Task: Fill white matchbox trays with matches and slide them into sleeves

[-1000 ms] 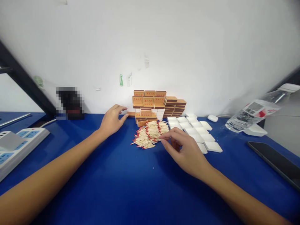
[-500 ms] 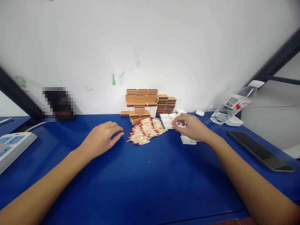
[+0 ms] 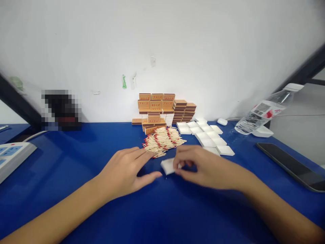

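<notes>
A white matchbox tray is pinched between the thumb and fingers of my right hand, slightly blurred, in front of the match pile. My left hand is open, its thumb pointing at the tray and its fingertips by the near left edge of the pile of red-tipped matches. Whether those fingertips touch the matches I cannot tell. Behind the pile stand stacked matchbox covers with orange labels. More white trays lie side by side to the right of the pile.
The blue table meets a white wall behind. To the right are a tilted plastic bottle, a phone and a small white case. A power strip lies at the left, with a pixelated dark object further back.
My right hand has moved left and nearer from the tray group, now with a white tray in it. My left hand has moved right and nearer, towards that tray.
</notes>
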A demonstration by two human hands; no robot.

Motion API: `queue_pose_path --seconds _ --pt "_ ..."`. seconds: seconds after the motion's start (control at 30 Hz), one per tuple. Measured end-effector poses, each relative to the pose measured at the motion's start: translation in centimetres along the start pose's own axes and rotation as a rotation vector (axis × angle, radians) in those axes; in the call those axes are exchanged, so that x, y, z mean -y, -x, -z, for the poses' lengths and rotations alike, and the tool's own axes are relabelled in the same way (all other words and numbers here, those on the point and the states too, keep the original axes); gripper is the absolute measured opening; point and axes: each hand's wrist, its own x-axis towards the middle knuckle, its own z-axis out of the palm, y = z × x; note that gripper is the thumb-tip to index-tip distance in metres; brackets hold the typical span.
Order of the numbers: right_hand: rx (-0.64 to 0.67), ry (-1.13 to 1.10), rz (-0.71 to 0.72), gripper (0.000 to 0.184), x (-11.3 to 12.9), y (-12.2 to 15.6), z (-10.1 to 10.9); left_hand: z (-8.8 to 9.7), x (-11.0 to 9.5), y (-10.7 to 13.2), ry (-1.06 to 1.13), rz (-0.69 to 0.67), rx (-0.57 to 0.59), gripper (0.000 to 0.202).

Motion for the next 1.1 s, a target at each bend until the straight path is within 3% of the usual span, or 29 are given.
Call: queue_pose_path --seconds 0.07,0.17,0.33,0.4,0.5,0.7,1.1 --pt "0.076 -0.04 -0.007 0.012 1.7 -0.1 -1.5 -0.1 -0.8 0.1 0.049 -0.01 0.016 0.051" --pt "0.031 -0.099 -0.016 0.008 1.7 -0.2 -2.3 -0.2 -1.2 0.2 0.073 -0.004 0.058 0.049" --pt "-0.288 0.006 -0.051 0.015 -2.5 -0.9 0.4 -0.4 -0.6 0.3 0.087 0.042 0.132 0.046" --pt "-0.351 0.055 -0.07 0.016 -4.0 -1.7 1.6 -0.6 -0.5 0.4 0.107 0.05 0.147 0.044" --pt "-0.299 0.115 -0.08 0.014 -4.7 -3.6 2.7 -0.8 -0.5 0.5 0.131 0.048 0.159 0.039" --pt "-0.087 0.35 -0.04 0.017 -3.0 -7.3 2.7 -0.8 -0.4 0.5 0.121 0.016 0.169 0.025" --pt "0.081 0.539 -0.125 0.006 -0.7 -9.5 2.7 -0.7 -0.5 0.4 0.117 0.017 0.166 0.041"
